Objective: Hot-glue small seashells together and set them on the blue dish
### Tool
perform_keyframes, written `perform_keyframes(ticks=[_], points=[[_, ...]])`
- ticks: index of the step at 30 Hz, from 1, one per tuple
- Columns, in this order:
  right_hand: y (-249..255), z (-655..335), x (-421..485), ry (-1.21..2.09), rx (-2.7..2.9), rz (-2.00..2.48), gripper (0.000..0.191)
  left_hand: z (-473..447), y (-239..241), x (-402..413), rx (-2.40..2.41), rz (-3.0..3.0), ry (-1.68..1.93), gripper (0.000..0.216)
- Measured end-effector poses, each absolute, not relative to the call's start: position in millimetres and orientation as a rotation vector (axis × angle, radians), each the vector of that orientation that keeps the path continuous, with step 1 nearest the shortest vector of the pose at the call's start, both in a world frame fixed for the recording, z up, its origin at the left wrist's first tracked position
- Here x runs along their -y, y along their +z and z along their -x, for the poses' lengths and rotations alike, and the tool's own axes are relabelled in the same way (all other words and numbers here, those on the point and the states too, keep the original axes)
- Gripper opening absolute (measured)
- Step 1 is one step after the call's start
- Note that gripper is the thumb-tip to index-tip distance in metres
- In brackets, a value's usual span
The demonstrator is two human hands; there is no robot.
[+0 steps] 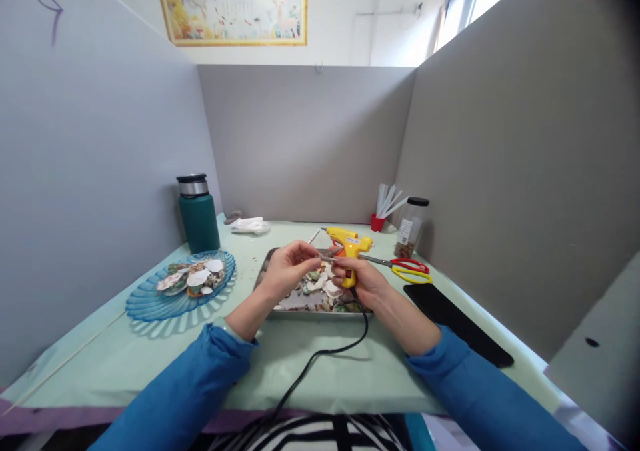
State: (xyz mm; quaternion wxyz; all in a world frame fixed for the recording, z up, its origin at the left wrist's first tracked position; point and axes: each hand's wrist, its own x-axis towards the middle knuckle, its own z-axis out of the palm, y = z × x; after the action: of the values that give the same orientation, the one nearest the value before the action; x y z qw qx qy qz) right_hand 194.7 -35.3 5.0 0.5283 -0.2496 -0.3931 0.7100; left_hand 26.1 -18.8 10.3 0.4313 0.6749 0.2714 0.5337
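Observation:
Over the tray, my left hand (293,266) pinches one end of a small, slender greyish piece (327,258), perhaps a shell. My right hand (367,281) meets it from the other side, thumb and fingertip at the piece's right end. The yellow glue gun (349,277) is also in my right hand, its handle between the fingers and palm and its nozzle pointing left and away. From the handle a black cord (325,352) runs down to the table's front edge. Beneath both hands lies a metal tray (310,315) of shells and stones, partly hidden by them.
On the left are a blue scalloped plate (143,306) of shells and a green bottle (199,219). To the right lie scissors (411,270), a black slab (457,324), a clear jar (413,228) and a red cup (378,222) of glue sticks. Grey partitions (305,141) enclose the table.

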Motion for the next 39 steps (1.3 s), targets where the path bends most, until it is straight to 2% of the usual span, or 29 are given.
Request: perform_keyframes(ticks=[9, 23, 31, 39], points=[[1.7, -195.4, 32.5, 1.697, 0.943, 0.589, 0.023, -26.7, 7.4, 22.3, -0.830, -2.137, 1.431, 0.012], [6.8, -187.8, 39.8, 1.448, 1.031, 0.695, 0.032, -27.6, 5.8, 25.2, -0.847, -2.216, 1.403, 0.009], [4.5, -187.6, 39.0, 1.412, 1.051, 0.668, 0.038, -28.9, 6.0, 25.6, -0.803, -2.226, 1.448, 0.006], [-0.6, -189.1, 37.1, 1.350, 1.163, 0.684, 0.035, -27.3, 13.0, 30.7, -0.688, -2.265, 1.358, 0.019]])
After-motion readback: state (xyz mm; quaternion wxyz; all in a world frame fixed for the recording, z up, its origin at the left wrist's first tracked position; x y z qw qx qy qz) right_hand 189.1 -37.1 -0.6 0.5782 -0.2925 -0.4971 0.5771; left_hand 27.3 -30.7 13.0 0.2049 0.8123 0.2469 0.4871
